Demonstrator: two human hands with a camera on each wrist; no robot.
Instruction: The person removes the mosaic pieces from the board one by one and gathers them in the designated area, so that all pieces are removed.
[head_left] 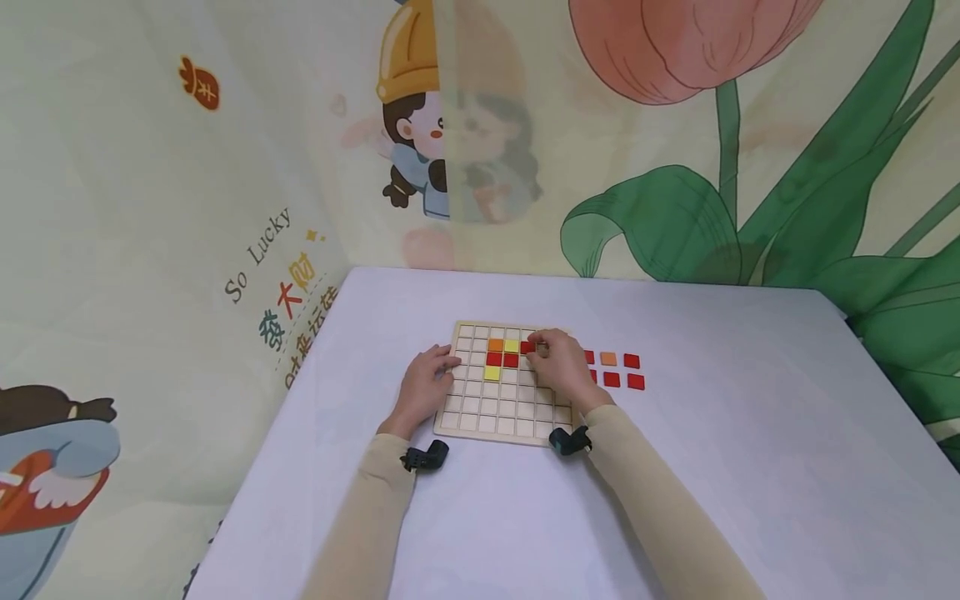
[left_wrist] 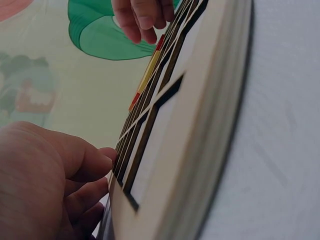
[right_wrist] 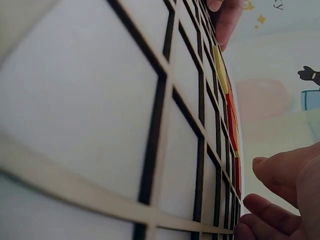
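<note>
Plainly, a printed cloth [head_left: 675, 200] stands behind the grid board [head_left: 488, 406], while the right hand [head_left: 561, 371] covers part of the board's right side. Right of the board lie loose tiles [head_left: 636, 382] — five red, one orange visible. On it: three red, two yellow, one orange. The left hand [head_left: 427, 383] touches its left rim, fingers relaxed; the right's fingertips reach a red tile [head_left: 527, 347] — whether pinched, I can't tell.
</note>
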